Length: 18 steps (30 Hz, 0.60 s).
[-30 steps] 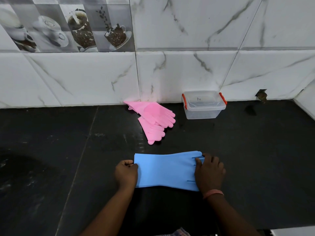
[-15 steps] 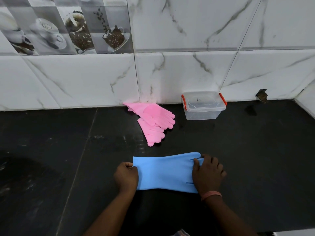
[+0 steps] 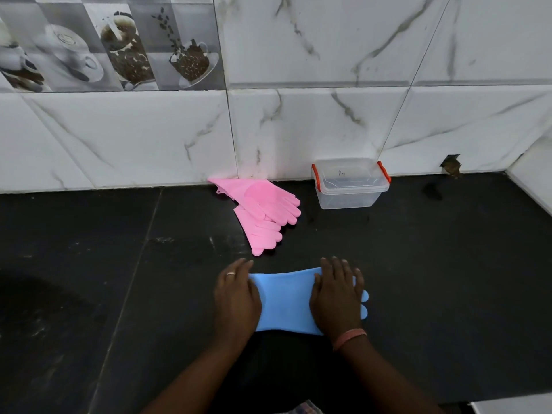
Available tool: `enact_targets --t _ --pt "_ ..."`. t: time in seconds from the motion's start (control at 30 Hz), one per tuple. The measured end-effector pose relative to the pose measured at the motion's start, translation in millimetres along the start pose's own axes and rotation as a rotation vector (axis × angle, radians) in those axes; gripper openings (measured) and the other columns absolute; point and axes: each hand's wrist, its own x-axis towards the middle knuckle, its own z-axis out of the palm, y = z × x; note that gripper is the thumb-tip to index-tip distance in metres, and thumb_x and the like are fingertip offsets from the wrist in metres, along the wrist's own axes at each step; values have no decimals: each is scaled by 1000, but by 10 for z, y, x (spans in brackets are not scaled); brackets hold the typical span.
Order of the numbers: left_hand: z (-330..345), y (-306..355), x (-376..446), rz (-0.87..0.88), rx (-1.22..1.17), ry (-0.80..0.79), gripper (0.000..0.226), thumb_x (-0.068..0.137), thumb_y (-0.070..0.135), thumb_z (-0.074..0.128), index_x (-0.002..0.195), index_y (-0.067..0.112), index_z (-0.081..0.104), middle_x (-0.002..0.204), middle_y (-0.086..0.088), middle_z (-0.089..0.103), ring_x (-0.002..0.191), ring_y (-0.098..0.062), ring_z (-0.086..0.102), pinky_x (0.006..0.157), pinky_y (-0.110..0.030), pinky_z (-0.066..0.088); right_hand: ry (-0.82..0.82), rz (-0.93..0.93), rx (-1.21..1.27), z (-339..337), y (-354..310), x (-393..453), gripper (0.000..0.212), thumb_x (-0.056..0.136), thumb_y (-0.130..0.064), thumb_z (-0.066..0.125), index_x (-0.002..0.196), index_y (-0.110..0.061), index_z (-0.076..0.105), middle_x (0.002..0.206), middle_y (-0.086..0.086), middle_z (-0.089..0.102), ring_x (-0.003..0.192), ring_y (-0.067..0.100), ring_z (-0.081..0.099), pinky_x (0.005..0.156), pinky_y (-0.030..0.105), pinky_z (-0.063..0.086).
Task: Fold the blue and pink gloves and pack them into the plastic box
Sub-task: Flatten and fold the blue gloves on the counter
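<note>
The blue glove [image 3: 285, 303] lies flat on the black counter in front of me, cuff to the left, fingertips poking out at the right. My left hand [image 3: 236, 297] rests flat on its cuff end, fingers straight. My right hand [image 3: 336, 297] presses flat on its finger end. Two pink gloves [image 3: 263, 210] lie overlapped farther back, near the wall. The clear plastic box [image 3: 349, 186] with orange latches stands against the wall to their right, its lid on.
The black stone counter [image 3: 433, 279] stretches wide on both sides, bounded by a white marble-tiled wall [image 3: 328, 115] behind and at the far right. A small dark hole in the wall [image 3: 451, 165] sits right of the box.
Both hands went from gripping the blue glove's ends with curled fingers to lying flat on it. The glove's fingertips now show beyond my right hand.
</note>
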Motion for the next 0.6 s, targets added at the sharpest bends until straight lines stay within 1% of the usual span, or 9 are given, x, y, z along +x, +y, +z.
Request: enact_targets --t 0.03,0.1,0.13,0.17,0.23,0.3,0.43,0.5,0.6 --pt "76 25 18 84 14 -74 45 95 13 60 140 11 61 150 -14 55 141 -38 47 118 -46 37 -46 -51 -6 34 -68 -24 54 95 -35 31 138 -14 56 146 14 52 140 33 42 120 52 19" --pt "243 18 22 175 124 -237 52 104 31 46 154 18 45 163 -11 37 154 -37 27 127 -47 21 -144 -109 -20 120 -132 -84 61 98 -40 23 147 -13 46 156 17 39 148 33 29 123 51 12" --pt "316 -18 11 211 197 -275 56 105 39 38 157 20 39 166 -11 32 156 -37 22 128 -48 16 -172 -114 -15 157 -129 -104 63 98 -42 21 150 -12 41 158 18 34 150 33 24 124 51 10" --pt "368 -64 -5 242 253 -291 59 104 43 31 159 20 36 166 -11 31 156 -37 22 128 -50 16 -185 -112 -7 183 -112 -111 65 98 -43 20 152 -12 38 160 18 31 151 33 21 124 50 9" --pt "423 -142 -24 273 298 -275 62 103 45 27 159 20 36 165 -12 34 154 -38 26 126 -54 18 -205 -106 1 208 -85 -100 66 98 -46 19 154 -13 33 162 16 26 152 31 16 125 48 7" --pt "452 -185 -14 283 315 -244 60 103 45 30 158 22 37 164 -12 37 153 -37 29 124 -55 20 -201 -101 23 205 -63 -82 67 98 -48 21 155 -14 32 162 14 26 152 29 17 125 46 9" --pt "457 -194 -20 266 351 -241 59 104 47 31 159 27 33 165 -11 35 154 -35 27 124 -56 20 -178 -127 55 204 77 -60 68 98 -54 28 154 -16 35 161 10 30 152 25 21 125 43 10" --pt "458 -192 -12 263 350 -241 59 104 47 29 160 27 32 165 -11 33 154 -34 26 125 -56 20 -194 -165 53 218 169 -9 68 98 -56 26 154 -18 35 162 8 30 152 24 20 125 43 10" --pt "459 -201 -1 255 346 -243 59 104 47 27 160 27 31 166 -11 32 155 -34 24 125 -56 19 -231 -215 46 233 211 54 69 98 -58 25 155 -20 31 163 6 27 153 21 16 125 40 6"
